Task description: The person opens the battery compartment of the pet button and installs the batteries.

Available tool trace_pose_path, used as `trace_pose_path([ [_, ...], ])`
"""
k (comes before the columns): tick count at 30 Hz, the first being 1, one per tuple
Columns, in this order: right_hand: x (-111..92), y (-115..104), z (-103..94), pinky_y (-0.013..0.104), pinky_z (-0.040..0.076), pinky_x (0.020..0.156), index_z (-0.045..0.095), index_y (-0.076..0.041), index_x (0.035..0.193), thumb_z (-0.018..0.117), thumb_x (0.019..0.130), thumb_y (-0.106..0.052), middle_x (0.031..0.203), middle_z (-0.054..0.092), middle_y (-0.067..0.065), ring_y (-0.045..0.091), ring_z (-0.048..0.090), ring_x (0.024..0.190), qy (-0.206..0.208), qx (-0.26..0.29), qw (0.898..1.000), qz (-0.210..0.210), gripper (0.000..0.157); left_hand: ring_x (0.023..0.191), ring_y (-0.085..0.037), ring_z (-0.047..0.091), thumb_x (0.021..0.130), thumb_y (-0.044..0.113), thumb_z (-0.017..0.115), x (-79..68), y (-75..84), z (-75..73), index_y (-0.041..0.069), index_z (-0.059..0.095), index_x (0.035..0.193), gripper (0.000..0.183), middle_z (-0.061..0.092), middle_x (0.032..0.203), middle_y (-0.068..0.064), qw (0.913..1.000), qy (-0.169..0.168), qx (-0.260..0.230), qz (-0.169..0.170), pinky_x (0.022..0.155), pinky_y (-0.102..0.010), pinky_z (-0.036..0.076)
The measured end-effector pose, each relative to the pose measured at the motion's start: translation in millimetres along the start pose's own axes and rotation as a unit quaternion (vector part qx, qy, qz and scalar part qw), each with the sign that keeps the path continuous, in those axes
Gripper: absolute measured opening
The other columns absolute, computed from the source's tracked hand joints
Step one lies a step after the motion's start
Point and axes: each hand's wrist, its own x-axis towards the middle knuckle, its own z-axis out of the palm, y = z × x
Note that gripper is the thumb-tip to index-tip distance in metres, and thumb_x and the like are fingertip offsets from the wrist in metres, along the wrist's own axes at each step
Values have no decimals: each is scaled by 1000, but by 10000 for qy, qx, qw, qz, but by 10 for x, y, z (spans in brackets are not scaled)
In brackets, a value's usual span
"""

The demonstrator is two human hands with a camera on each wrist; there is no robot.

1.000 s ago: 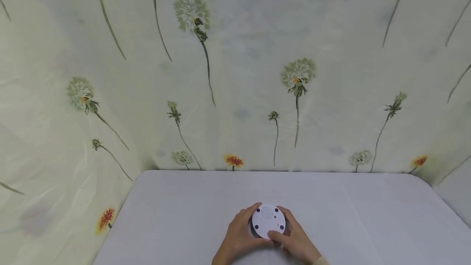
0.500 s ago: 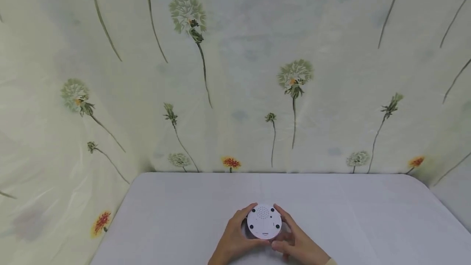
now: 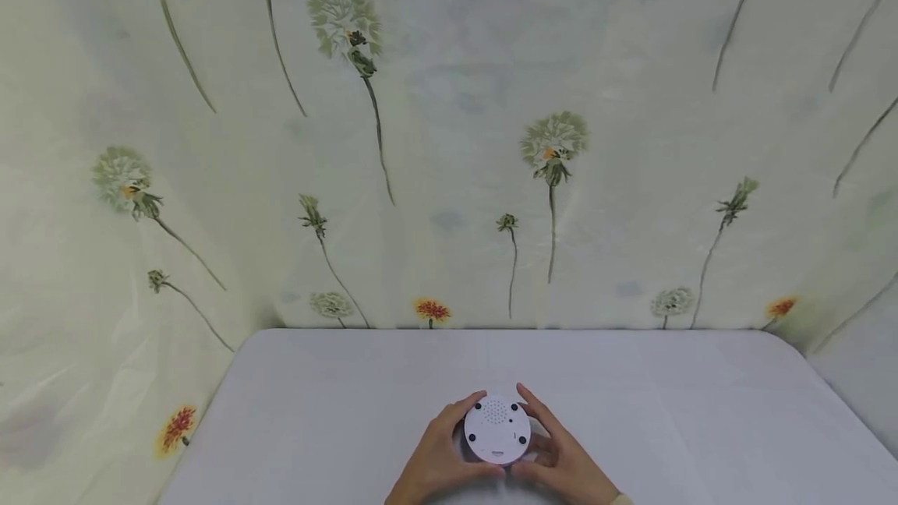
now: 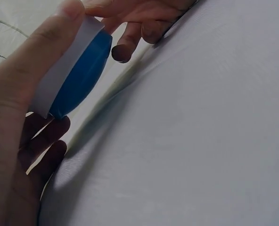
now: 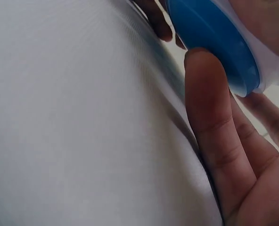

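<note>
A round white device [image 3: 496, 433], with a cluster of small holes and several dark round feet on its face, is held over the table in the head view. Its other side is a blue domed face [image 4: 85, 70], seen in the left wrist view. My left hand [image 3: 445, 443] grips the device at its left edge between thumb and fingers. At the right edge my right hand [image 3: 560, 450] holds it more loosely, the index finger extended upward. In the right wrist view, one fingertip [image 5: 205, 70] lies against the blue side.
A white-covered table [image 3: 351, 380] lies under the hands, its far edge meeting a pale wall covering [image 3: 449, 154] printed with dandelions and orange flowers. The same covering continues on the left side.
The right thumb has left the device's face for its lower edge. The right index fingertip has come off the upper rim. The scene has shifted left in the view.
</note>
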Motion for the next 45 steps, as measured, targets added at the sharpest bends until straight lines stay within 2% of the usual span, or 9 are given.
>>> trace_pose_path([
  [5,25,-28,18,24,53,79,20,-19,151,71,83,-18,156,17,14,10,63,101,180,-268,9988,365,85,121,-10,52,62,60,77,3,-5,-25,23,40,144,97,53,136,6,10000,9,7,1,101,-34,42],
  [10,4,-53,12,28,55,69,22,-12,150,66,87,-14,150,22,23,10,65,95,335,-11,9988,359,77,127,-15,48,64,49,81,17,-15,-18,16,37,145,99,46,142,-1,9978,24,-625,216,98,-29,45],
  [14,-7,-72,-24,34,55,61,30,-8,146,54,96,-15,138,38,28,11,66,83,613,223,9970,412,56,125,-13,47,64,45,82,29,-22,16,19,37,145,97,44,142,0,9951,82,-920,342,91,-25,49],
  [19,-10,-66,-75,38,55,61,38,-2,140,41,102,-18,110,60,10,14,65,74,892,429,9933,589,42,121,-14,54,68,40,81,38,-47,61,17,45,139,83,53,137,-1,9915,95,-1009,819,85,-24,51],
  [26,4,-24,-89,41,55,63,37,0,140,36,103,-20,96,63,-1,15,65,76,778,582,9934,616,41,98,-7,63,72,29,79,35,-63,50,18,57,127,60,62,125,1,9877,338,-1281,833,79,-23,53],
  [32,15,-34,-59,36,56,72,40,-1,139,38,103,-20,122,55,14,6,61,96,1145,462,9907,564,40,86,-4,65,74,29,78,40,-58,39,20,59,123,54,65,120,1,9890,479,-1128,826,74,-23,54],
  [35,10,-27,-41,31,54,79,39,0,139,45,100,-13,136,46,22,2,55,110,1221,244,9922,110,41,81,-4,65,75,28,77,34,-8,10,17,60,122,51,66,117,-2,9885,544,-1134,843,71,-24,54],
  [39,-19,-8,-25,25,51,86,36,0,140,56,93,-4,140,41,27,1,49,120,996,34,9939,-464,51,76,-4,65,74,25,78,23,13,3,15,61,119,49,68,111,-5,9888,534,-1187,731,67,-27,55],
  [45,-30,17,-17,26,48,92,34,3,141,59,89,2,140,39,29,1,46,125,601,216,9947,-807,58,71,0,63,74,35,77,13,-62,43,21,61,117,48,70,101,-1,9903,236,-1296,430,64,-23,54],
])
